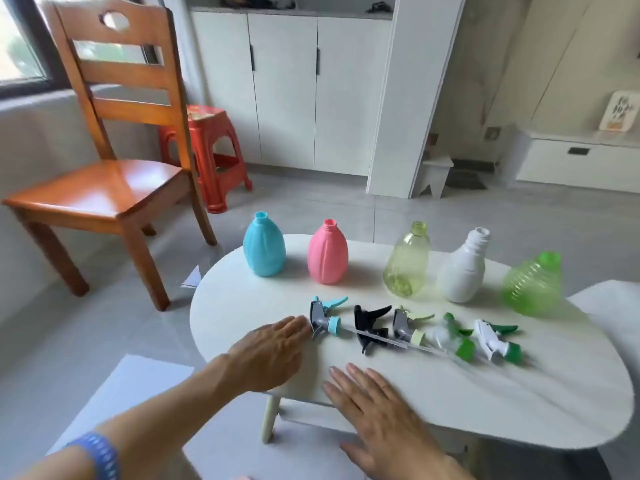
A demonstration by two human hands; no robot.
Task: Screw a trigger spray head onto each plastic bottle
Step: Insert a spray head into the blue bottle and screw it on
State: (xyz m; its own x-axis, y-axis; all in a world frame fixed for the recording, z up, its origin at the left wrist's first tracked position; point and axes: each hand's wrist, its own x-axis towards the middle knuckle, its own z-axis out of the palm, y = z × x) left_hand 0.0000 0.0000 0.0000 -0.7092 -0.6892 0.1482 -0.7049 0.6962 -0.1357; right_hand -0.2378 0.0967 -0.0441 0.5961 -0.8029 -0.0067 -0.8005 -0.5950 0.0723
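A tiled room with white cabinets [318, 88] is seen, and a wooden chair [104, 161] and a red plastic stool [211, 154] stand beyond a low white oval table [433, 393]. On the table five uncapped bottles are set upright in a row at the far side, apparently so that each neck is open and reachable: a blue bottle [264, 249], a pink bottle [327, 252], a pale yellow-green bottle [407, 261], a white bottle [462, 268] and a ribbed green bottle [533, 285]. No bottle has yet been fitted.

Nearer, five trigger spray heads are laid on their sides in a matching row, dip tubes trailing rightward, roughly below the bottles: a grey head with blue collar [323, 318], a black head [372, 325], a grey head with pale green collar [408, 323], a clear head with green collar [453, 336] and a white head with green collar [495, 337].

The left hand [273, 351] is held flat and open, nothing grasped, its fingertips just beside the blue-collared head, probably the first to be taken. The right hand [377, 410] rests open, palm down, on the near table edge, empty.
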